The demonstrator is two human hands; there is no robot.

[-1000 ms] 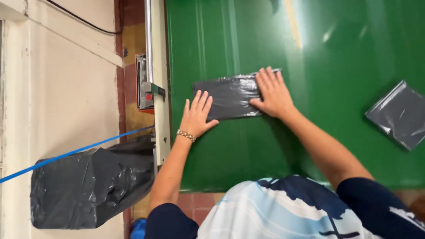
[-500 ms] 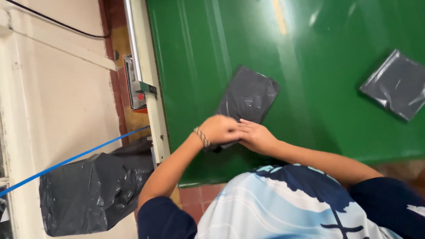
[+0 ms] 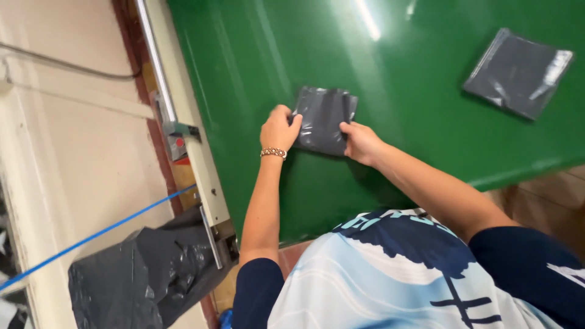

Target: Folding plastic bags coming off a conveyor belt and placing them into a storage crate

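The folded dark grey plastic bag (image 3: 323, 119) lies on the green worktop (image 3: 256, 67), near the centre of the view. The left hand (image 3: 279, 128), at the bag's 9 o'clock, has its fingers closed on the bag's left edge. The right hand (image 3: 361, 142), at the bag's 4 o'clock, pinches its lower right corner. A second flat grey bag (image 3: 518, 73) lies well apart at 2 o'clock. A crumpled black sack (image 3: 146, 277) sits beside the worktop at 8 o'clock.
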